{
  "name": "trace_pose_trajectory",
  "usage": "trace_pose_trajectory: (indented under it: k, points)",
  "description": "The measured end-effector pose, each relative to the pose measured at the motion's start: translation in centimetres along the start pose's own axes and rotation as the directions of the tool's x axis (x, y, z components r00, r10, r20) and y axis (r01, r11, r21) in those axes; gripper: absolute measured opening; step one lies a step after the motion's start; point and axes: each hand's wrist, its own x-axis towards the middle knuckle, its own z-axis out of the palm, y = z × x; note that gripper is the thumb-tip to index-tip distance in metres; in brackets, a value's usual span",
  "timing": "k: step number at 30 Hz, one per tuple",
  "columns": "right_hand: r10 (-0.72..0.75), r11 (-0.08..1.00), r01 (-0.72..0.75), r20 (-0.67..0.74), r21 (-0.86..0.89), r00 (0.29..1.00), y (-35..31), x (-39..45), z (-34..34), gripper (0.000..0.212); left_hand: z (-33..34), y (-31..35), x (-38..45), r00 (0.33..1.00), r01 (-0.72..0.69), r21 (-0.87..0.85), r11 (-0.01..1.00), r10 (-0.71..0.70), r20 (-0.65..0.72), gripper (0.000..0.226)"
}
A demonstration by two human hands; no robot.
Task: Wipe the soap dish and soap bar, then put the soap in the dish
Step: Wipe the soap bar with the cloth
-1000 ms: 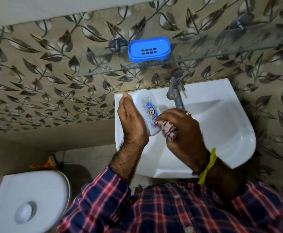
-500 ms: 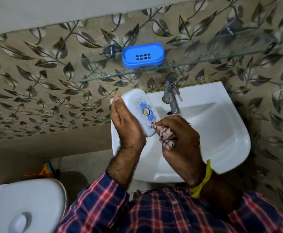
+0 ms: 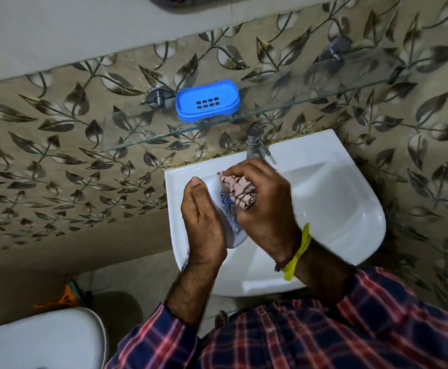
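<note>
Head view: the soap bar [image 3: 232, 230] was cupped over the washbasin [image 3: 332, 203] by the left hand [image 3: 203, 222]; a bunched cloth [image 3: 237, 191] was pinched against it by the right hand [image 3: 264, 206]. Soap wiping judged unfinished. The empty blue soap dish [image 3: 207, 101] sat on the glass shelf [image 3: 310, 102]; placement remained.

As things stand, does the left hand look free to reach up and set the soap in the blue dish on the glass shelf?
Probably yes. The blue soap dish sits open and empty on the glass shelf, nothing lies between. But the right hand presses the cloth on the soap bar held by the left hand.
</note>
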Motion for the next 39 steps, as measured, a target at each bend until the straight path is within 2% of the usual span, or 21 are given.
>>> trace_pose_trajectory:
  k: [4,7,8,11,12,17,19,20,23,25,26,28,30,32,34,36,39]
  points:
    - [-0.071,0.996,0.068,0.061,0.055,0.996,-0.5,-1.2,0.6,0.030,-0.4,0.3,0.2,0.996,0.010,0.045,0.999,-0.014,0.089,0.031]
    - [-0.133,0.990,0.137,0.183,-0.009,0.974,-0.2,-2.8,0.3,0.032,-0.7,0.3,1.0,0.991,0.133,-0.030,0.991,-0.133,0.013,0.023]
    - [-0.101,0.994,0.106,0.182,-0.017,0.978,0.0,-3.2,0.1,0.034,-0.7,0.2,1.1,0.989,0.150,-0.032,0.988,-0.150,-0.001,0.023]
    - [0.035,0.999,-0.035,0.062,0.000,0.997,1.0,-2.3,0.1,0.030,-0.2,-0.5,0.4,0.990,0.140,0.077,0.987,-0.140,-0.014,0.034]
    - [0.039,0.999,-0.039,0.051,-0.005,0.998,1.3,-1.7,0.1,0.032,-0.1,-0.9,0.0,0.992,0.125,0.097,0.987,-0.125,-0.007,0.032]
    - [-0.041,0.995,0.019,0.236,0.094,0.971,1.1,-2.9,0.4,0.031,-0.8,-2.1,1.3,0.993,0.116,0.018,0.993,-0.116,0.009,0.038]
    - [-0.018,0.991,-0.024,0.303,0.135,0.953,2.1,-3.7,0.4,0.030,-1.5,-2.8,1.7,0.991,0.130,0.011,0.991,-0.130,0.018,0.039]
    - [0.036,0.986,-0.089,0.342,0.142,0.939,2.9,-3.8,0.4,0.025,-1.8,-3.2,1.7,0.989,0.148,-0.003,0.989,-0.148,0.024,0.038]
    - [0.325,0.877,-0.436,0.421,0.199,0.847,4.8,-3.7,0.0,0.013,-2.6,-4.5,1.5,0.969,0.249,-0.051,0.967,-0.249,0.009,0.038]
    - [0.542,0.685,-0.646,0.358,0.337,0.761,5.9,-3.5,-0.6,0.024,-2.9,-5.0,1.8,0.965,0.257,-0.091,0.962,-0.261,-0.034,0.031]
    - [0.650,0.541,-0.730,0.343,0.417,0.678,6.6,-3.3,-1.0,0.024,-3.0,-5.1,2.0,0.967,0.244,-0.092,0.965,-0.250,-0.051,0.031]
    - [0.776,0.281,-0.835,0.400,0.472,0.487,7.7,-2.8,-1.9,0.005,-3.2,-4.9,2.5,0.972,0.220,-0.109,0.969,-0.227,-0.055,0.031]
    - [0.807,0.144,-0.893,0.471,0.427,0.356,8.7,-2.6,-2.5,0.029,-3.4,-4.7,2.8,0.980,0.196,-0.132,0.972,-0.200,-0.021,0.032]
    - [0.819,0.119,-0.905,0.475,0.408,0.322,9.1,-2.6,-3.1,0.030,-3.5,-4.7,2.9,0.980,0.198,-0.131,0.971,-0.197,0.024,0.035]
    - [0.828,0.152,-0.908,0.451,0.392,0.333,9.2,-2.8,-3.6,0.020,-3.3,-4.9,2.8,0.974,0.225,-0.129,0.966,-0.220,0.054,0.035]
    - [0.845,0.219,-0.901,0.389,0.375,0.367,9.5,-2.7,-4.1,0.021,-3.1,-5.1,2.9,0.969,0.243,-0.122,0.962,-0.235,0.078,0.034]
    - [0.896,0.266,-0.910,0.266,0.319,0.355,10.7,-1.4,-4.6,0.020,-2.3,-5.6,2.9,0.961,0.259,-0.074,0.963,-0.249,0.124,0.034]
